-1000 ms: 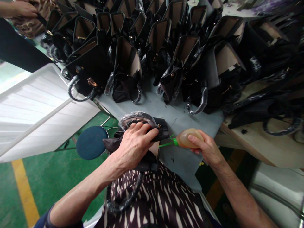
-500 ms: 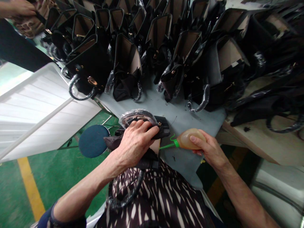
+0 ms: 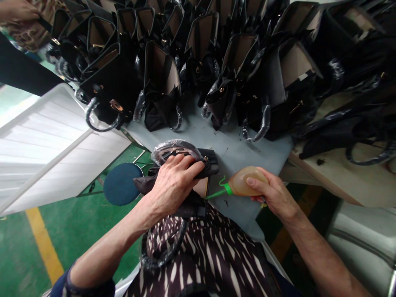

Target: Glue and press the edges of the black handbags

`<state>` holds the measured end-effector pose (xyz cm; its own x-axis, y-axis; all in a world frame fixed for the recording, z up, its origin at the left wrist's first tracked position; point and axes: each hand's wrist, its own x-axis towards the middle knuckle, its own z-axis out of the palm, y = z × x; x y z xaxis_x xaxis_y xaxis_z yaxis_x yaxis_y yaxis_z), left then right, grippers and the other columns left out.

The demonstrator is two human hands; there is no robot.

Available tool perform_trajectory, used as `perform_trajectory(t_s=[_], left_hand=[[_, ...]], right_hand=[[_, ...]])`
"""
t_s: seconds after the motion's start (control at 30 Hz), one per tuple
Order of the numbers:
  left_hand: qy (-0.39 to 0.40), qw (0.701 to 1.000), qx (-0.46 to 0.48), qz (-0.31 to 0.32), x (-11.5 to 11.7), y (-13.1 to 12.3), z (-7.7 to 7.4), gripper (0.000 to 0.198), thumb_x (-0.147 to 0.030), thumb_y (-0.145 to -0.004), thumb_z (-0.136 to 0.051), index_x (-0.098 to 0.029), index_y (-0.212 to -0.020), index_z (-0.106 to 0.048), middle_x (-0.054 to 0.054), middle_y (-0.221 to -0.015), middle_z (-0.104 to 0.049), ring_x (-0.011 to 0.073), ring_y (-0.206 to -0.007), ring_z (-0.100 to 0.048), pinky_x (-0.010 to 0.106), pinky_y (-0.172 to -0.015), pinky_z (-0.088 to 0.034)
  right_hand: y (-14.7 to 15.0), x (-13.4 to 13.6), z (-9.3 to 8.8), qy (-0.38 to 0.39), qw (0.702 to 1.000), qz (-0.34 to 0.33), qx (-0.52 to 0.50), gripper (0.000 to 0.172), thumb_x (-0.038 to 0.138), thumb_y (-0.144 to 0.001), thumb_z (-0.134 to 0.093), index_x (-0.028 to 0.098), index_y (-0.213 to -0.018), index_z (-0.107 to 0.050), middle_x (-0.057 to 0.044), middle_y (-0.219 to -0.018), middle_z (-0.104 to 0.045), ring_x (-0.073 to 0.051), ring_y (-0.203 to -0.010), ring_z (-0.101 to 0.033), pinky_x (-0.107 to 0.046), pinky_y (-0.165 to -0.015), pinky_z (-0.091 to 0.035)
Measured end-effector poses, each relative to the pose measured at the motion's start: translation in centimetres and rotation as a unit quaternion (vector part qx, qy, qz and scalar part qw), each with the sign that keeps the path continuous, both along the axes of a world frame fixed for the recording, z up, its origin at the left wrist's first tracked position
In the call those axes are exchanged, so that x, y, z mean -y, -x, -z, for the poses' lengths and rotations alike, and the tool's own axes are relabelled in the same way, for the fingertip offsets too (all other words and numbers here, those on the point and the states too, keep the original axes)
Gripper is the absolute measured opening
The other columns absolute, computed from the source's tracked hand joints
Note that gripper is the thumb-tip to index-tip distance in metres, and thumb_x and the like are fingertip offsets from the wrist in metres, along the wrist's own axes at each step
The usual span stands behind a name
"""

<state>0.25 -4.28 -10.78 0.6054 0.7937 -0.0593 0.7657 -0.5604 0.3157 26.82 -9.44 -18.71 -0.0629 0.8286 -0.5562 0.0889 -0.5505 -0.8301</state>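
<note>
The left hand [image 3: 173, 181] is closed over a black handbag [image 3: 212, 159], with the fingers curled on its top edge. The bag lies at the near edge of the grey-blue table [image 3: 229, 144], toward 6 o'clock in the view, and partly over the person's patterned lap [image 3: 210, 255]. It is of dark matte material with a small gold clasp. Its handle [image 3: 173, 146], wrapped in clear plastic, arches at 12 o'clock from the hand.

The right hand [image 3: 275, 196] is clamped around a soft amber squeeze bottle [image 3: 243, 183], at 3 o'clock from the bag. Its green nozzle [image 3: 216, 193] points toward 9 o'clock and the tip is just beside the side edge of the bag.

Many open black bags [image 3: 161, 95] stand in rows at 12 o'clock. A round blue stool [image 3: 120, 184] is at 9 o'clock. Another person's hand [image 3: 15, 10] is at 10 o'clock.
</note>
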Motion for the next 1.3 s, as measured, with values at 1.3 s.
perform_trajectory(t_s=[1.3], left_hand=[[-0.041, 0.997, 0.057, 0.005, -0.7, 0.5, 0.7, 0.023, -0.027, -0.087, -0.05, -0.015, -0.106, -0.058, 0.009, -0.098, -0.062, 0.0228, -0.09, -0.055, 0.036, -0.077, -0.048]], right_hand=[[0.1, 2.0, -1.7, 0.017, 0.998, 0.028, -0.045, 0.031, 0.048, -0.077, -0.061, 0.019, -0.087, -0.057, 0.003, -0.058, -0.054, -0.008, -0.042, -0.048, -0.017, -0.035, -0.032]])
